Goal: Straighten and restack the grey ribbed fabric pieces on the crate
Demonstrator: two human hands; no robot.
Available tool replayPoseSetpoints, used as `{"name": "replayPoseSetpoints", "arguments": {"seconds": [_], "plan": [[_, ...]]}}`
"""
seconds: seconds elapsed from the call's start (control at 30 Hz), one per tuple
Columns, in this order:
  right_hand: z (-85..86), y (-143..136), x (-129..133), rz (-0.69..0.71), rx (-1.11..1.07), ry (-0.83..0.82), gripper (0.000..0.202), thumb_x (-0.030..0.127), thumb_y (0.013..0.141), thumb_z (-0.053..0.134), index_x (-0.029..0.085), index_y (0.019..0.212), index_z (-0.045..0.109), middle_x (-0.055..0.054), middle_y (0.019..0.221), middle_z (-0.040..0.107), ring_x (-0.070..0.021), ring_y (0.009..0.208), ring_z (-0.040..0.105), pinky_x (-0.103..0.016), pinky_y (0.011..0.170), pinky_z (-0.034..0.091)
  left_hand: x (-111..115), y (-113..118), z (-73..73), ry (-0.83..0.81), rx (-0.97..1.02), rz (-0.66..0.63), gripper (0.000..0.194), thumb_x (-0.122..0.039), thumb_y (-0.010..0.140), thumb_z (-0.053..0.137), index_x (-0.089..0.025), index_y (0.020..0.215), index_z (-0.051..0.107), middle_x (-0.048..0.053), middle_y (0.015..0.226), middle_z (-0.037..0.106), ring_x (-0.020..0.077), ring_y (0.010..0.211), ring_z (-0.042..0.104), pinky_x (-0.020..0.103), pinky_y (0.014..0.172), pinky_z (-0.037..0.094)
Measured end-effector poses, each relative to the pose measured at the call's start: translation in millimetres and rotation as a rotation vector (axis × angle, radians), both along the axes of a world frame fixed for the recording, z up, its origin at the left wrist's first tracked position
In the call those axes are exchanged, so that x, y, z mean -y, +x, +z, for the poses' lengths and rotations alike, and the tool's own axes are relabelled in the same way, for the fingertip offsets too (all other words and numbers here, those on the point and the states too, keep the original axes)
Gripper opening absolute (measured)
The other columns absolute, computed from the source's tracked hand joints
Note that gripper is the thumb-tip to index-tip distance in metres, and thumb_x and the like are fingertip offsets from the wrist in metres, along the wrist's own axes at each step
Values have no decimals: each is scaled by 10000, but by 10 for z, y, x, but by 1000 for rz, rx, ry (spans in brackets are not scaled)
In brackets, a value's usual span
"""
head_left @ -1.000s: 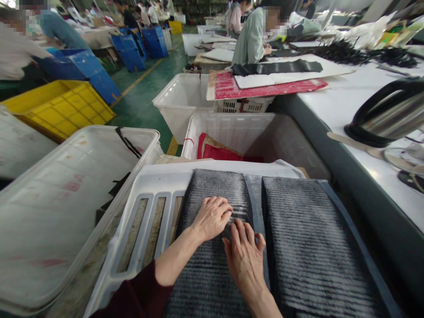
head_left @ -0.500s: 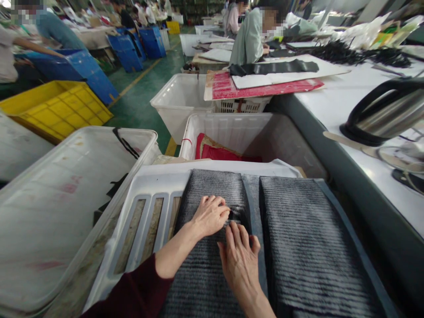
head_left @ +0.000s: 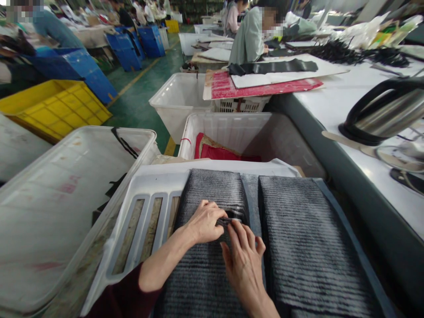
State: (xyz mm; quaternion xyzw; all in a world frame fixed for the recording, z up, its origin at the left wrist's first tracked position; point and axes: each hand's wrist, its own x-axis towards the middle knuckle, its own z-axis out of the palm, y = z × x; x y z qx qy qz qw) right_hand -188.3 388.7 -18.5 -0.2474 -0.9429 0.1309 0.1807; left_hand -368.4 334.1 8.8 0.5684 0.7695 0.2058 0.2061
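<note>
Two rows of thin dark grey sheets stand on edge on a white plastic lid (head_left: 155, 181) in front of me. My left hand (head_left: 205, 223) pinches a few sheets of the left stack (head_left: 212, 190) between thumb and fingers, and a small gap has parted there. My right hand (head_left: 243, 260) rests just behind it, fingertips pressed on the sheets at the gap. The right stack (head_left: 304, 238) lies untouched beside my right hand.
A large white bin (head_left: 66, 194) sits at my left. Another white bin (head_left: 232, 128) ahead holds red material. A white table (head_left: 344, 106) at right carries a steel kettle (head_left: 387, 110). Yellow crate (head_left: 56, 106), blue bins and seated people lie beyond.
My left hand has curled from resting flat on the left stack to pinching some sheets, opening a gap. Both hands have drawn slightly toward me.
</note>
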Motion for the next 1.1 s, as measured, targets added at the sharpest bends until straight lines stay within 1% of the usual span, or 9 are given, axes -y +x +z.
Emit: {"name": "replayPoseSetpoints", "arguments": {"seconds": [0.17,0.27,0.37,0.53,0.6,0.7,0.77,0.93,1.1], "plan": [[131,-6,-198,-125,-242,-235,397,352,938,488,236,1316,458,-107,1423,477,-262,1280,437,-444,1018,326,74,2,-27,24,-42,-17,344,-118,673,563,-233,983,658,15,940,686,204,1040,569,446,1033,260],[248,-128,-404,-4,-154,-382,489,386,906,553,266,1363,426,-79,1353,545,-257,1260,440,-444,1014,328,100,19,9,47,-46,-55,333,-107,693,546,-231,982,656,19,945,672,192,1028,572,418,1016,280],[319,-242,-612,153,44,-478,486,448,855,638,282,1293,509,-46,1187,642,-256,1158,498,-450,964,354,135,17,53,66,-25,-125,336,-101,725,528,-231,1009,651,13,982,680,176,1006,586,393,1002,292],[309,-173,-848,191,264,-293,418,630,764,680,235,899,662,-57,953,667,-296,996,525,-502,878,370,201,-13,49,30,-51,-170,409,-96,701,528,-224,1075,633,17,972,692,186,976,597,411,983,282],[282,-104,-892,141,259,-306,433,652,778,650,236,898,667,-66,978,666,-306,1012,527,-525,895,371,207,-15,40,22,-60,-172,423,-97,700,520,-234,1086,627,15,970,691,190,976,595,415,972,281],[192,-53,-891,154,172,-586,549,629,775,667,281,1196,613,-54,1181,645,-298,1127,533,-508,970,385,182,-24,43,8,-59,-184,447,-106,704,512,-247,1115,614,9,972,690,194,967,595,406,954,293],[93,-51,-847,172,139,-831,631,593,754,705,261,1274,574,-51,1180,654,-277,1092,579,-445,944,445,152,-58,54,-36,-83,-185,416,-143,706,528,-229,1103,617,25,951,686,206,934,601,399,931,316],[-135,-2,-649,168,86,-1251,416,487,747,739,188,1031,694,-30,972,717,-258,920,651,-369,827,524,157,-258,113,-208,-214,-224,279,-256,704,589,-187,961,672,54,845,665,233,830,599,394,889,353],[-136,123,-541,167,7,-1529,369,475,775,738,199,1020,724,-25,966,730,-224,903,658,-345,838,527,343,-494,259,-332,-290,-289,146,-255,686,609,-200,770,715,56,777,633,226,809,563,394,895,335]]}}
